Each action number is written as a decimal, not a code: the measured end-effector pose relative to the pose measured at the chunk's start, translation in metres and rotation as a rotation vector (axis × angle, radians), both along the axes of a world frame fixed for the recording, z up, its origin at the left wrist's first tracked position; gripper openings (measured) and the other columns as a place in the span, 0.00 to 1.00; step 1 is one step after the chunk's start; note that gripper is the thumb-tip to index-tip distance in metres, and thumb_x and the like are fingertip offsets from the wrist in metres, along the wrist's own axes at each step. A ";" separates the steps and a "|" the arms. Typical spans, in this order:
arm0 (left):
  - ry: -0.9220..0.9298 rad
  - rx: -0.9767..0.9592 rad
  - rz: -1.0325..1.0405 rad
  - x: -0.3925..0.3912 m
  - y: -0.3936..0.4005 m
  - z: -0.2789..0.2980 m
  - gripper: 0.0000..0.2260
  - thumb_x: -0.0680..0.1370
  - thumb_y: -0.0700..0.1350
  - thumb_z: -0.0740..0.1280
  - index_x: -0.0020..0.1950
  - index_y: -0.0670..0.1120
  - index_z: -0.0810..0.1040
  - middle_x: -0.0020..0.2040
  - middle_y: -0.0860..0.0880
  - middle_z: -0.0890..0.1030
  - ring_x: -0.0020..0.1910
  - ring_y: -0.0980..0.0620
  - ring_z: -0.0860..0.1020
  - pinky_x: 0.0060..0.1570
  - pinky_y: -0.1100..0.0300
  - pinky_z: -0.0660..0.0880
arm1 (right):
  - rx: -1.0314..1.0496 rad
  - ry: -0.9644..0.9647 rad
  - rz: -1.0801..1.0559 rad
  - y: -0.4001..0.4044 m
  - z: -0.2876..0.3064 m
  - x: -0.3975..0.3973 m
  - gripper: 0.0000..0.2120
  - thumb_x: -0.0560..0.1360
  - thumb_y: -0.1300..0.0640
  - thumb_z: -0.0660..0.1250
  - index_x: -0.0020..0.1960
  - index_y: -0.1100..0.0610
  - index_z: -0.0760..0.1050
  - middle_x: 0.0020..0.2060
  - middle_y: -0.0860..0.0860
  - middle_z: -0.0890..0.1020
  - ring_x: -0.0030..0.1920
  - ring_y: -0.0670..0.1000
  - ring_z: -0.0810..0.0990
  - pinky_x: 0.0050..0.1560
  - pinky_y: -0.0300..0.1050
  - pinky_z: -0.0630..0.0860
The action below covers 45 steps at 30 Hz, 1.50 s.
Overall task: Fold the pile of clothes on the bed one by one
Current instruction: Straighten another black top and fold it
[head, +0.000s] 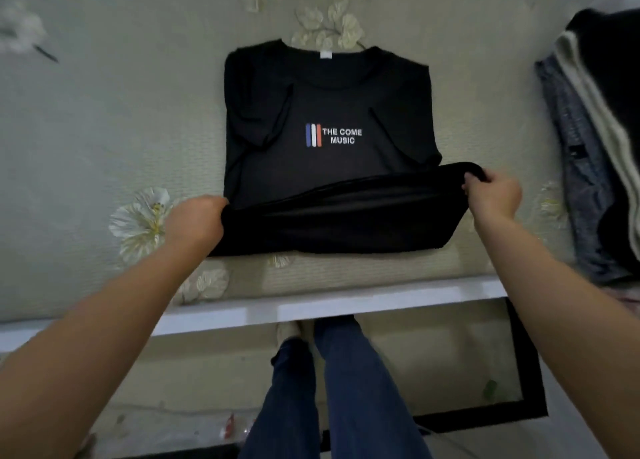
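A black T-shirt (pixel 325 112) with a striped logo and white lettering lies flat on the bed, collar at the far side, both sleeves folded inward. Its bottom hem is lifted off the bed and curled toward the collar. My left hand (pixel 197 221) grips the hem's left corner. My right hand (pixel 493 192) pinches the hem's right corner, held slightly higher. The raised fold of cloth stretches between the two hands.
The bed (pixel 104 129) has a pale green cover with white flower prints. A pile of clothes (pixel 595 147), grey, dark and striped, lies at the right edge. The bed's white frame (pixel 311 308) runs along the near side, above my legs in jeans (pixel 332 389).
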<state>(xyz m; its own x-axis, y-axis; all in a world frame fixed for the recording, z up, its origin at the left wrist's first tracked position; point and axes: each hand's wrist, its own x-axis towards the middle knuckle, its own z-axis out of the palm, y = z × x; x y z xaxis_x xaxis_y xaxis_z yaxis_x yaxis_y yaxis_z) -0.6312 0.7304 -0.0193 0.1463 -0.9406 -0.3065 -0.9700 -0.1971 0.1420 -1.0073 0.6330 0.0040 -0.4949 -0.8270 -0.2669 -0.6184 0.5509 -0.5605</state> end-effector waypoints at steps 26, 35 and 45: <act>-0.388 0.062 -0.024 0.013 -0.320 -0.049 0.18 0.79 0.37 0.53 0.68 0.35 0.63 0.69 0.38 0.66 0.71 0.42 0.60 0.71 0.50 0.50 | -0.047 0.462 0.183 -0.273 -0.082 0.015 0.11 0.74 0.58 0.65 0.50 0.64 0.79 0.54 0.63 0.74 0.60 0.62 0.67 0.64 0.59 0.55; -0.322 0.055 0.104 0.028 -0.336 -0.084 0.17 0.81 0.39 0.51 0.69 0.37 0.62 0.71 0.38 0.63 0.73 0.42 0.55 0.70 0.46 0.48 | -0.026 0.572 0.296 -0.289 -0.120 0.014 0.12 0.74 0.61 0.63 0.53 0.69 0.76 0.55 0.67 0.73 0.59 0.64 0.67 0.62 0.58 0.57; -0.142 -0.172 -0.097 -0.027 -0.305 -0.083 0.22 0.77 0.42 0.63 0.69 0.37 0.65 0.71 0.36 0.63 0.71 0.38 0.60 0.69 0.41 0.51 | -0.257 0.615 0.729 -0.239 -0.108 0.038 0.18 0.72 0.61 0.60 0.58 0.70 0.74 0.60 0.69 0.73 0.59 0.70 0.73 0.59 0.72 0.62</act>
<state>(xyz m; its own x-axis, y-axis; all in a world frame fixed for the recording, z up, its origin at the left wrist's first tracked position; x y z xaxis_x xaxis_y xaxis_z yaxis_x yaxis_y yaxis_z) -0.6586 0.4252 -0.1021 0.0832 -0.9888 -0.1235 -0.9959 -0.0870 0.0260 -0.9691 0.3939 -0.1042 0.1663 -0.9813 0.0965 -0.9817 -0.1740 -0.0769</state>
